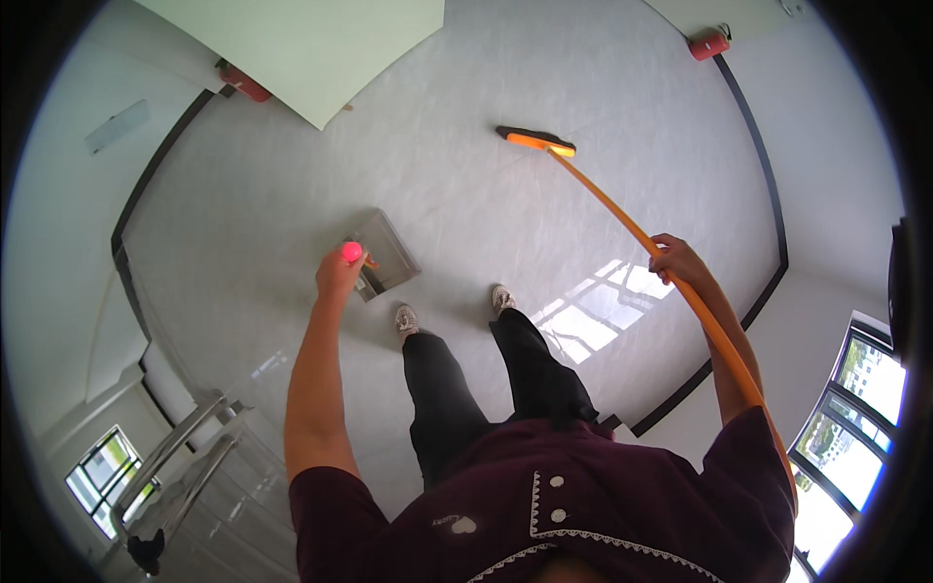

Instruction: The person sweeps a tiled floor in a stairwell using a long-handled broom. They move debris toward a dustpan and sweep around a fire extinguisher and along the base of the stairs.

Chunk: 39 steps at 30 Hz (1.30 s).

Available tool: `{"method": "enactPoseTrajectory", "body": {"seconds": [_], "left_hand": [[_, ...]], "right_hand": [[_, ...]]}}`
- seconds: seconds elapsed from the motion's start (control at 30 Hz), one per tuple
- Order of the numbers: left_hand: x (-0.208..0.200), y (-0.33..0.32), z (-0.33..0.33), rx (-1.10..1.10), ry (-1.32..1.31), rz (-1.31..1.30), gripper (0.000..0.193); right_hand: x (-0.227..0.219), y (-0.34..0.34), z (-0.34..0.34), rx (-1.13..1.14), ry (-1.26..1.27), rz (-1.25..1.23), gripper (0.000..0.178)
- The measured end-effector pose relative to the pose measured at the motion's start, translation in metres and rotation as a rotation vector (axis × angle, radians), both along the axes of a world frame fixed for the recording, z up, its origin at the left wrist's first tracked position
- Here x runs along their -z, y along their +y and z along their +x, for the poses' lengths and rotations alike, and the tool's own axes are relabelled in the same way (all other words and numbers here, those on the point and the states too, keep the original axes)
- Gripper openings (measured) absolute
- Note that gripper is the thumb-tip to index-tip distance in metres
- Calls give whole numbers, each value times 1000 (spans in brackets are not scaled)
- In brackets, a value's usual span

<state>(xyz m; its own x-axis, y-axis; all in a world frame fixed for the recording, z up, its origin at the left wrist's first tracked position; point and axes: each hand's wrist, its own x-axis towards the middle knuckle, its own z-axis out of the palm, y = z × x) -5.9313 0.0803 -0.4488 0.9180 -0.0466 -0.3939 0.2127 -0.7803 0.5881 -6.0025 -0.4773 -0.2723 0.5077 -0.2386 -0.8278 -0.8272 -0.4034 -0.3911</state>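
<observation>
My left hand is closed round the handle of a grey dustpan, and the handle's round pink end shows at the fist. Below that hand the dustpan lies on the floor, ahead of my left shoe; something orange shows by the fingers, too small to make out. My right hand grips the long orange stick of a broom. From that hand the stick slants forward and left to the broom head, orange with dark bristles, which touches the floor well ahead of me. The stick's upper end passes my right arm.
The pale shiny floor has dark skirting along the walls. A light panel juts in at the far left, with a red fire extinguisher beside it. Another extinguisher stands far right. Metal railing is at near left; windows at right.
</observation>
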Motion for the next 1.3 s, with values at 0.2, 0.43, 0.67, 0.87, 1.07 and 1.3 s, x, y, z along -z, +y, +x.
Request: {"method": "enactPoseTrajectory", "body": {"seconds": [0.2, 0.43, 0.67, 0.87, 1.07, 1.3], "left_hand": [[25, 18, -15, 62, -71, 3, 20], [10, 38, -6, 64, 34, 38, 21], [-2, 102, -25, 16, 28, -11, 21], [-3, 153, -42, 4, 84, -54, 19], [6, 137, -117, -49, 37, -68, 13], [6, 134, -134, -54, 4, -64, 12]], "right_hand": [[-6, 157, -103, 269, 205, 419, 56], [-96, 268, -142, 234, 221, 624, 54], [-62, 217, -46, -141, -22, 36, 60], [47, 170, 10, -56, -135, -65, 54], [21, 208, -157, 99, 160, 362, 59], [-54, 266, -248, 350, 244, 802, 58]]}}
